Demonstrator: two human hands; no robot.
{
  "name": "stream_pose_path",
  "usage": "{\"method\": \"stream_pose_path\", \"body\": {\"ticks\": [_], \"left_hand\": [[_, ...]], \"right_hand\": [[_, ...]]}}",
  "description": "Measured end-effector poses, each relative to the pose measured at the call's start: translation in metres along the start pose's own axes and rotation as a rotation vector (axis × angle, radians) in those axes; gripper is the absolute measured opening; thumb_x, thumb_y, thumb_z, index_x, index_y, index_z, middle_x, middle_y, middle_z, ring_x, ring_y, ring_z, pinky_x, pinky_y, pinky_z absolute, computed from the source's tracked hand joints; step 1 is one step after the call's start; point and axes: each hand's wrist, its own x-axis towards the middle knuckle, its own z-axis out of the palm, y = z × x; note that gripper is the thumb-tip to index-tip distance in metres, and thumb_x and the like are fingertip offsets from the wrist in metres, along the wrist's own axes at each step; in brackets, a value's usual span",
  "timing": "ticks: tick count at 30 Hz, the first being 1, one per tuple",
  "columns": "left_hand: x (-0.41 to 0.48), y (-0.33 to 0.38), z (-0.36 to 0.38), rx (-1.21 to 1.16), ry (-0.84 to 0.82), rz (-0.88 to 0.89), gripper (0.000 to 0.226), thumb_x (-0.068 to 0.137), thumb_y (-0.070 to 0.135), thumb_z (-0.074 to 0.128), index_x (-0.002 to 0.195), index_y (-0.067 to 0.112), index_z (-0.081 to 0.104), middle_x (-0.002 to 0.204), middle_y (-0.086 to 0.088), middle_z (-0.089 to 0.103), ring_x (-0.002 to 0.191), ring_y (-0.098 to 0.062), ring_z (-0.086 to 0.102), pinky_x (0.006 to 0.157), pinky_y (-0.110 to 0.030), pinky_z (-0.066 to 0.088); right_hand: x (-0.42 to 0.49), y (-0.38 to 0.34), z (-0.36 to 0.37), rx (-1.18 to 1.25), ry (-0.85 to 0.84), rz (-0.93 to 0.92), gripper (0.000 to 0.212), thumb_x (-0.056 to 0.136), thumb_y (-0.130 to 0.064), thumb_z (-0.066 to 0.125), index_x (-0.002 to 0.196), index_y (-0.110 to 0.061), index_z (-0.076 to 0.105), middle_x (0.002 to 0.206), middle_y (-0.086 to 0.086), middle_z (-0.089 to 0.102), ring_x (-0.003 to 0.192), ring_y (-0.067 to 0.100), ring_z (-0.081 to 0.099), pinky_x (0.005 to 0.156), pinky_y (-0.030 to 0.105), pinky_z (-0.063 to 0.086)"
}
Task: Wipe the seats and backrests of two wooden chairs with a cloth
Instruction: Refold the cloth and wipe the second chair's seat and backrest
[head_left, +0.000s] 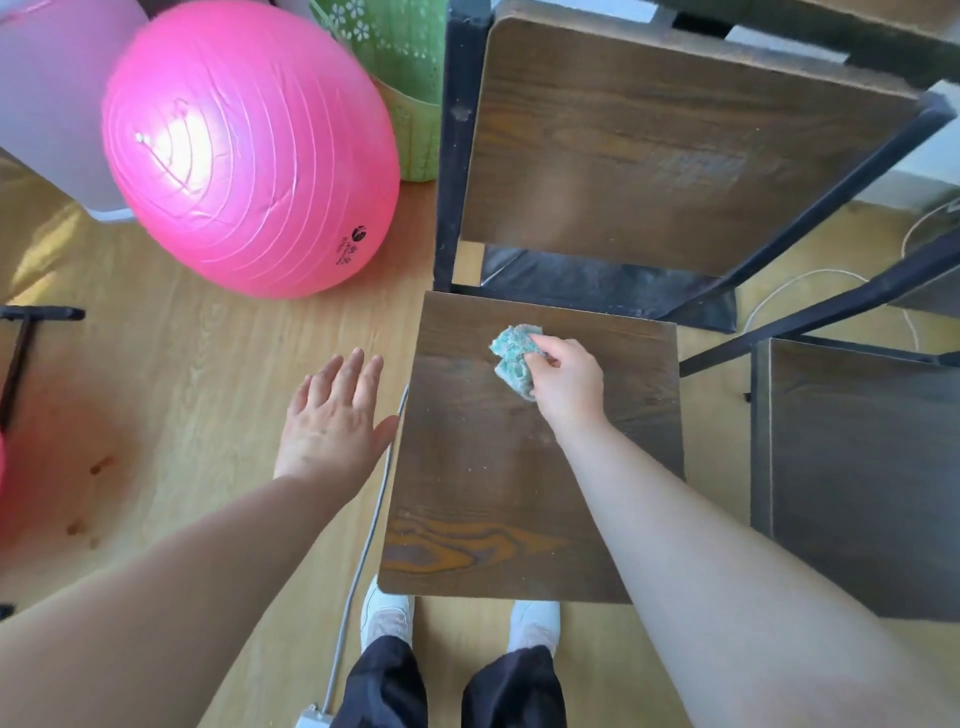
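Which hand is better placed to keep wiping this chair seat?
Right. The right hand already grips the cloth on the seat. The left hand is open and empty, hovering off the seat's left edge.

We see a bright, daylit scene with a strong glare patch on the pink exercise ball at upper left. Its pink cast tints the wooden floor at left. Wide-angle distortion bends the frame edges; detail is slightly soft throughout.
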Motion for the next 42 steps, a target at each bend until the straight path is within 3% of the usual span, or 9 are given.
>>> {"method": "stream_pose_path", "body": {"ticks": [4, 9, 14, 18, 22, 28, 34, 42], "left_hand": [[0.003, 0.030, 0.000, -0.014, 0.008, 0.008, 0.070, 0.098, 0.052, 0.033, 0.155, 0.022, 0.006, 0.163, 0.000, 0.009, 0.148, -0.022, 0.005, 0.119, -0.040, 0.012], [0.006, 0.051, 0.007, -0.024, -0.011, 0.012, 0.070, 0.097, 0.051, 0.035, 0.155, 0.022, 0.007, 0.163, 0.000, 0.009, 0.148, -0.022, 0.004, 0.119, -0.040, 0.010], [0.012, 0.049, 0.017, 0.003, -0.022, -0.012, 0.070, 0.097, 0.052, 0.034, 0.154, 0.023, 0.006, 0.163, 0.000, 0.008, 0.148, -0.022, 0.004, 0.120, -0.043, 0.013], [0.016, 0.044, 0.019, 0.017, -0.014, -0.021, 0.070, 0.097, 0.054, 0.033, 0.154, 0.022, 0.007, 0.163, -0.001, 0.010, 0.148, -0.023, 0.007, 0.119, -0.043, 0.014], [0.018, 0.035, 0.018, 0.022, -0.018, -0.030, 0.071, 0.097, 0.055, 0.028, 0.155, 0.022, 0.004, 0.163, -0.001, 0.008, 0.148, -0.023, 0.005, 0.120, -0.042, 0.014], [0.015, 0.016, 0.018, 0.002, -0.013, -0.038, 0.072, 0.097, 0.055, 0.029, 0.155, 0.021, 0.003, 0.163, -0.002, 0.008, 0.148, -0.024, 0.007, 0.119, -0.042, 0.016], [0.006, -0.008, 0.020, -0.025, -0.013, -0.071, 0.074, 0.097, 0.056, 0.033, 0.155, 0.020, 0.004, 0.163, -0.003, 0.008, 0.149, -0.025, 0.007, 0.119, -0.043, 0.018], [-0.005, -0.041, 0.027, -0.041, -0.006, -0.111, 0.077, 0.096, 0.058, 0.034, 0.155, 0.020, 0.004, 0.163, -0.003, 0.007, 0.149, -0.025, 0.007, 0.118, -0.042, 0.020]], "right_hand": [[0.010, 0.047, -0.058, 0.005, 0.166, 0.124, 0.028, 0.096, -0.019, 0.057, 0.123, -0.023, 0.065, 0.110, -0.005, 0.058, 0.103, 0.014, 0.059, 0.084, 0.034, 0.059], [0.027, 0.087, -0.100, -0.097, 0.334, 0.218, 0.028, 0.098, -0.017, 0.052, 0.123, -0.021, 0.066, 0.127, 0.003, 0.056, 0.114, 0.022, 0.058, 0.087, 0.025, 0.052], [0.035, 0.106, -0.095, -0.153, 0.269, 0.257, 0.029, 0.099, -0.020, 0.053, 0.126, -0.022, 0.064, 0.125, 0.005, 0.056, 0.113, 0.022, 0.059, 0.077, 0.021, 0.048], [0.037, 0.104, -0.084, -0.180, 0.244, 0.267, 0.032, 0.097, -0.030, 0.055, 0.129, -0.024, 0.061, 0.128, 0.003, 0.056, 0.114, 0.021, 0.059, 0.083, 0.027, 0.055], [0.033, 0.089, -0.067, -0.157, 0.215, 0.264, 0.040, 0.094, -0.046, 0.056, 0.126, -0.022, 0.062, 0.125, 0.000, 0.055, 0.110, 0.016, 0.059, 0.079, 0.022, 0.053], [0.023, 0.049, -0.009, -0.279, 0.162, 0.121, 0.011, 0.095, -0.029, 0.059, 0.097, -0.019, 0.063, 0.111, 0.002, 0.058, 0.098, 0.018, 0.061, 0.079, 0.029, 0.057], [0.007, 0.014, 0.045, -0.301, 0.113, 0.014, 0.008, 0.094, -0.019, 0.060, 0.102, -0.020, 0.062, 0.121, 0.000, 0.056, 0.101, 0.018, 0.060, 0.083, 0.030, 0.056], [0.001, 0.004, 0.056, -0.340, 0.145, 0.009, 0.012, 0.095, -0.019, 0.058, 0.106, -0.017, 0.063, 0.125, 0.003, 0.055, 0.106, 0.020, 0.060, 0.078, 0.023, 0.050]]}}
